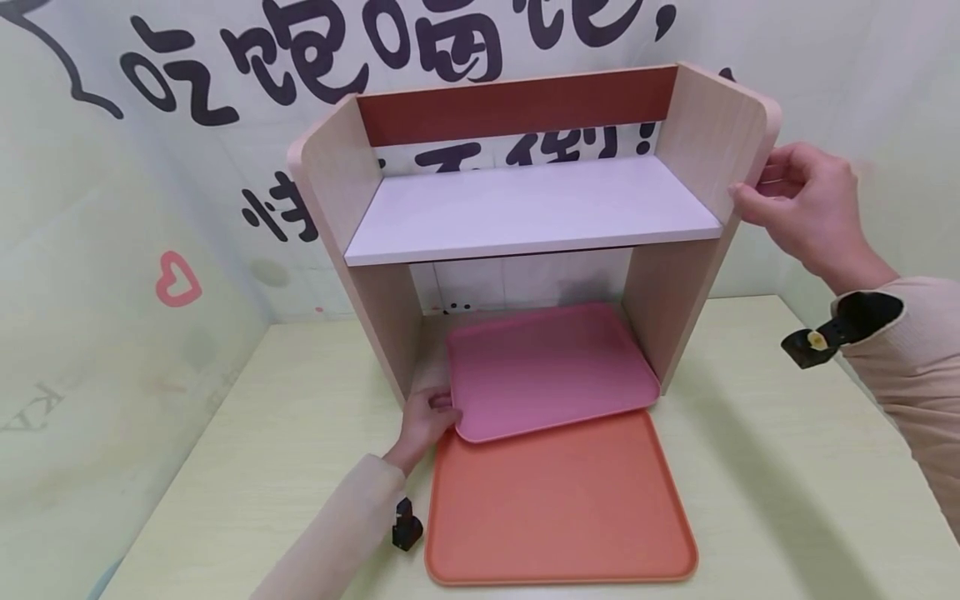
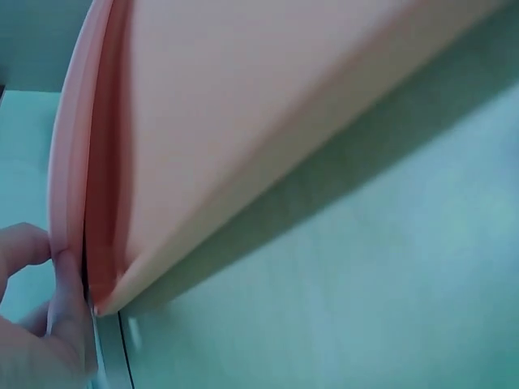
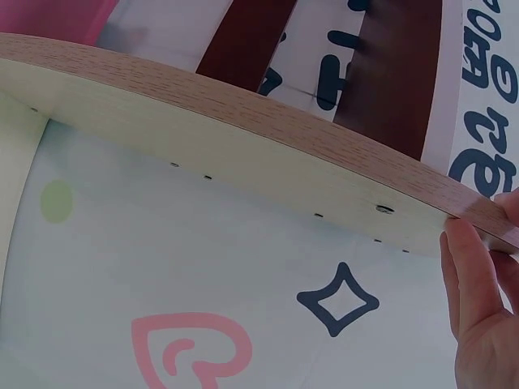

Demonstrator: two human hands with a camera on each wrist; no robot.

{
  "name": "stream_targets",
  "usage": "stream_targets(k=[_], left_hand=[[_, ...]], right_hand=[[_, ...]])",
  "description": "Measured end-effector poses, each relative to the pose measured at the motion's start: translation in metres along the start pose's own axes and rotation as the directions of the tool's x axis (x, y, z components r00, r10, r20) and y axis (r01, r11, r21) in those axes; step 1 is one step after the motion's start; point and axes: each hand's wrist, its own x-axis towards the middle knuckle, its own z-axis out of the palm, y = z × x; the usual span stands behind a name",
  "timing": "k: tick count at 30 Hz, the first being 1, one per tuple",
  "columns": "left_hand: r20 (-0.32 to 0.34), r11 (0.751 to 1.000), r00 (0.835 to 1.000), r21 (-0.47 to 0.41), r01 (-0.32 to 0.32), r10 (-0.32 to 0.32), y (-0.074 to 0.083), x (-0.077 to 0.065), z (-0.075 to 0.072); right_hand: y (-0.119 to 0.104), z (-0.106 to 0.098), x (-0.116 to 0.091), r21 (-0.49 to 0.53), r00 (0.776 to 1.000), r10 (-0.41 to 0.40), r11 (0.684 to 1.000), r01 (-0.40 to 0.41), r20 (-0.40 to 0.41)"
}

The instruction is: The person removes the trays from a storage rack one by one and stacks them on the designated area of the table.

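Pink tray (image 1: 551, 371): found askew in the lower bay of the shelf unit (image 1: 723, 133), its near edge projecting over the rear of the orange tray (image 1: 562, 508). Whether the two trays touch cannot be told.

Left hand (image 1: 429, 417): grip clamped on the pink tray's rim near its front left corner, thumb and finger pinching. Judged light, stiff and hard to break, probably plastic; the flat face looks smooth and may slip, so the raised rim is the sounder hold, ideally at two opposite sides.

Right hand (image 1: 813, 200): grip clamped on the front edge of the unit's right side panel. The unit appears rigid and is judged much the heavier item; both side panels offer firm holds.

Orange tray: flat on the counter (image 1: 757, 450), in front of the unit. Beyond: a backdrop (image 1: 202, 200) with black lettering.
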Motion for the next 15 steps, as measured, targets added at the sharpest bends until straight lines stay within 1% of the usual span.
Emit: stream_targets(k=[7, 10, 15], left_hand=[[-0.025, 0.999, 0.999, -0.022, 0.047, -0.048, 0.002, -0.012, 0.001], [-0.022, 0.997, 0.998, -0.045, 0.064, -0.065, 0.003, -0.017, 0.001], [-0.016, 0.995, 0.998, -0.069, 0.067, -0.068, 0.003, -0.023, 0.000]], right_hand=[[0.001, 0.000, 0.000, -0.004, 1.000, -0.002, 1.000, 0.002, 0.002], [0.001, 0.000, 0.000, -0.011, 1.000, -0.005, 1.000, 0.005, 0.002], [0.000, 0.000, -0.002, -0.019, 1.000, -0.006, 1.000, 0.006, 0.003]])
